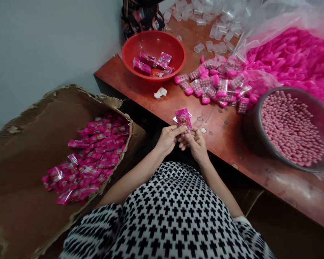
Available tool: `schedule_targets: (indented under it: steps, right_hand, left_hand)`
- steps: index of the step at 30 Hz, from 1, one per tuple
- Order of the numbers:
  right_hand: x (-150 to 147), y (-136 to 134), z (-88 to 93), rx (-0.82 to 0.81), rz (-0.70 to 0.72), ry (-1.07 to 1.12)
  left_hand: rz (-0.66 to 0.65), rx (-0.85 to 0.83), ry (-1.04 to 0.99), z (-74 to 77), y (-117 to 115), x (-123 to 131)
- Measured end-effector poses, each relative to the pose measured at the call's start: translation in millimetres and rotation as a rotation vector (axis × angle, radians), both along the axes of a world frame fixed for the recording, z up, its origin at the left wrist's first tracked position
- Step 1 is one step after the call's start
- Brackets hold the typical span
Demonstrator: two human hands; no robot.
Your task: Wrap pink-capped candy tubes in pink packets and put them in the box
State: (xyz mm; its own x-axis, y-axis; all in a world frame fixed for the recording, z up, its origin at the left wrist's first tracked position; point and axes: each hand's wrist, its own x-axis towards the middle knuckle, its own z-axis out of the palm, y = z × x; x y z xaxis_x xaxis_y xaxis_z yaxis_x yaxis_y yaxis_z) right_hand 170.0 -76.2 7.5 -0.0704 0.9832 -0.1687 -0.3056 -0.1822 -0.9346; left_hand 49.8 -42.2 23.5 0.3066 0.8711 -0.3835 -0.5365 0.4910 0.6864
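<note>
Just over the table's front edge, my left hand [167, 139] and my right hand [197, 143] meet on a small clear candy container with a pink printed label [183, 117] at its upper part. My left thumb presses on the label's lower front. Below it, my right fingers and thumb pinch the lower end, where pale pink balls show through. A white edge sticks out behind the label. Closest on the table is a heap of filled containers [213, 86] with bright pink caps. A red bowl [126, 63] behind holds several pink label packs [142, 66].
On the left, a torn cardboard box [24, 126] holds a pile of pink labelled packs [94, 154]. Along the table [221, 133] on the right stand a grey tub of pink balls [294, 126] and a bag of pink caps [294, 54]. Clear empty containers [218, 32] lie at the back.
</note>
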Motion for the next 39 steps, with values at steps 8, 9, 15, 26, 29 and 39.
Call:
schedule_targets:
  steps: [8, 9, 15, 26, 29, 39]
  right_hand:
    - [-18.6, 13.9, 8.8, 0.035, 0.053, 0.056]
    - [-22.5, 16.2, 10.4, 0.034, 0.076, 0.065]
    - [-14.8, 20.9, 9.3, 0.022, 0.048, -0.026]
    - [14.5, 17.4, -0.9, -0.001, -0.07, -0.265]
    - [17.3, 23.8, -4.0, 0.017, -0.074, -0.295]
    - [12.6, 63.3, -14.9, 0.061, -0.244, -0.039]
  left_hand:
    - [0.119, 0.003, -0.093, 10.1, -16.1, -10.3]
    - [0.17, 0.018, -0.089, 12.5, -18.6, -15.5]
    - [0.73, 0.108, 0.056, 13.2, -19.8, -56.0]
    - [0.094, 0.884, 1.378, -55.3, 49.7, -0.9]
    - [0.182, 0.925, 1.39, -64.8, 53.8, -1.3]
    - [0.299, 0.927, 1.021, -43.4, 30.0, 4.3]
